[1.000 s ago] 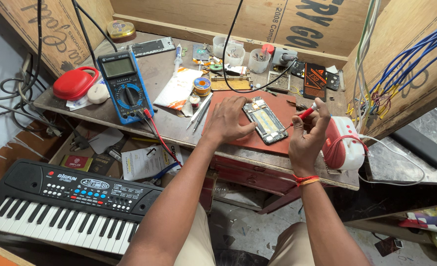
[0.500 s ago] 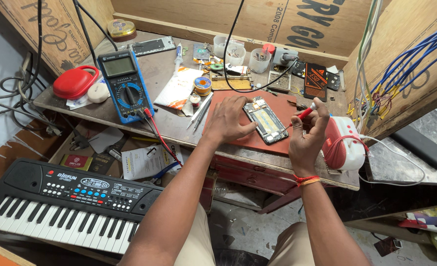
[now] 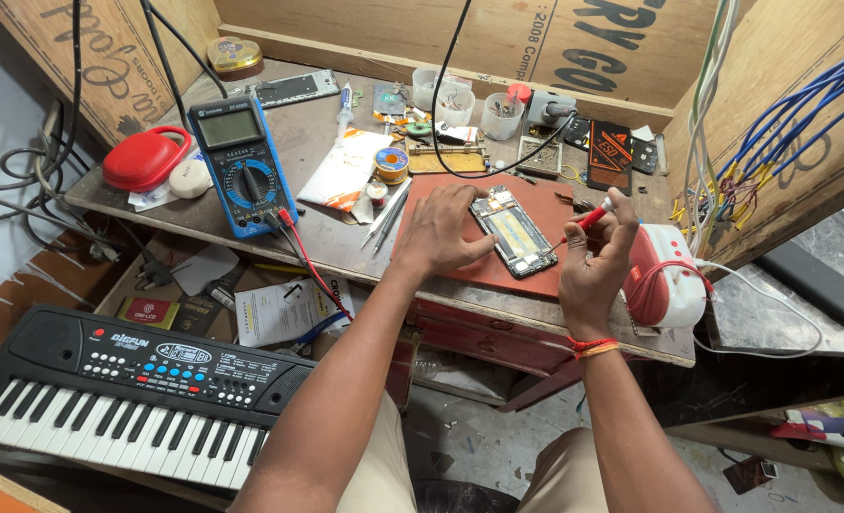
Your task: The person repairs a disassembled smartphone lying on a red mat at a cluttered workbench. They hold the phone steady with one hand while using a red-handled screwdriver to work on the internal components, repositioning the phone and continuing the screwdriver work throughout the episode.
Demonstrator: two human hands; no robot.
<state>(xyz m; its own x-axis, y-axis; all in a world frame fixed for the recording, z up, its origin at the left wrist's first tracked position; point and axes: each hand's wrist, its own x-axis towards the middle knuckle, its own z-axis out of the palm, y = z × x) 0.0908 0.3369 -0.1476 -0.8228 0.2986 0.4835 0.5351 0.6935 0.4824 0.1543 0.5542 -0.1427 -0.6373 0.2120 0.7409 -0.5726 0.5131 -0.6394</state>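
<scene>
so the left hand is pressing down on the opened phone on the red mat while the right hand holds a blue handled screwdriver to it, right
Not quite: the screwdriver in the right hand has a red handle, not blue, as the head view shows. The rest stands: the left hand steadies the opened phone on the red mat, with the screwdriver's tip at the phone's edge.

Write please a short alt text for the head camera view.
A person's left hand steadies an opened phone on a red-brown mat while the right hand holds a red-handled screwdriver to it; a blue multimeter lies nearby.
</scene>
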